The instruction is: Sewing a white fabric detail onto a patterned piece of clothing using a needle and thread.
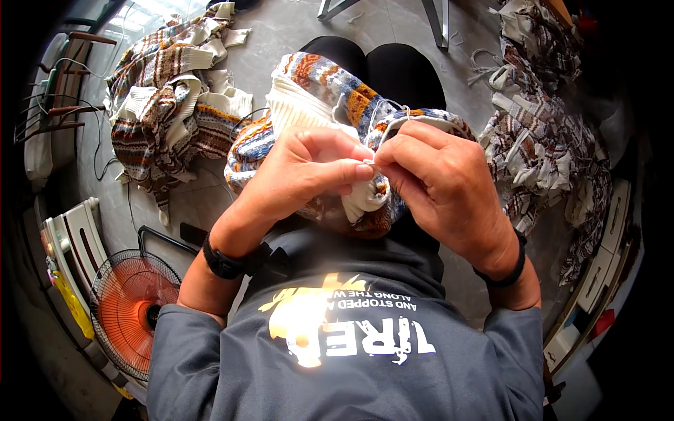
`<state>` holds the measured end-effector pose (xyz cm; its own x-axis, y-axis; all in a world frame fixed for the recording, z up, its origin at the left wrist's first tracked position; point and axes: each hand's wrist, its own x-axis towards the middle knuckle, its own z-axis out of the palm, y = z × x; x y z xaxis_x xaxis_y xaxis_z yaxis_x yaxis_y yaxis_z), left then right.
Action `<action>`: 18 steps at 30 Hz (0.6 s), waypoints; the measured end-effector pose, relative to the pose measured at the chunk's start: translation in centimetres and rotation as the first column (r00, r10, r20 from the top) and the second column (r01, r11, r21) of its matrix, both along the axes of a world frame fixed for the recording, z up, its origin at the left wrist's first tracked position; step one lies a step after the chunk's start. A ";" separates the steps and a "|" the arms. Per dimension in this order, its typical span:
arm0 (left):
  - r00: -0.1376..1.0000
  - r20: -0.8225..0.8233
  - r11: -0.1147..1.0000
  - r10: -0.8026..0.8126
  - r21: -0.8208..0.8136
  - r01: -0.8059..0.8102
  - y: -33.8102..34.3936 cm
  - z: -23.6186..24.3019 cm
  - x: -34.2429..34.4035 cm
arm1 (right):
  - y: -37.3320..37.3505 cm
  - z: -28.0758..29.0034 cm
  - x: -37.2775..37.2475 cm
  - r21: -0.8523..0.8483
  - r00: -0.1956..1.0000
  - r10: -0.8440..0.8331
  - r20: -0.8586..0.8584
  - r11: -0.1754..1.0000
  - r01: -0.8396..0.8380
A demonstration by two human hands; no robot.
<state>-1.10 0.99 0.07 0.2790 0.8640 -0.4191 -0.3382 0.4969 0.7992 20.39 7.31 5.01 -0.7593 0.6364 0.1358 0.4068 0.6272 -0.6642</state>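
Observation:
A patterned knit garment [330, 77] in white, blue and orange, with ribbed white bands, lies across my lap. Above it, my left hand [312, 161] pinches a thin white yarn [369, 162] between thumb and forefinger. My right hand [439, 168] meets it fingertip to fingertip, its fingers closed on the same yarn. More loose white yarn loops over the garment just beyond my fingers. Part of the knit is hidden beneath both hands. I cannot make out whether a small tool is between the fingertips.
Heaps of patterned knitwear [175, 98] lie on the grey floor at left, with another pile [540, 140] at right. An orange fan [133, 312] stands at lower left, near a white plastic chair [74, 235]. Metal legs [435, 24] stand at the far side. White drawers [597, 266] line the right.

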 end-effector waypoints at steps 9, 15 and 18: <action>0.997 0.073 0.999 0.029 0.024 -0.031 -0.3 -0.1 0.2 | -1.7 0.2 -0.6 0.076 1.000 -0.008 -0.010 0.997 0.009; 0.981 -0.155 0.946 0.120 0.319 -0.065 -1.0 0.4 1.0 | 0.5 0.1 -0.6 0.050 0.954 0.025 -0.298 0.999 -0.010; 0.937 -0.293 0.915 0.189 0.399 -0.060 -1.3 0.6 1.0 | 4.5 5.0 2.8 -0.631 0.753 -0.183 -0.632 0.686 -0.363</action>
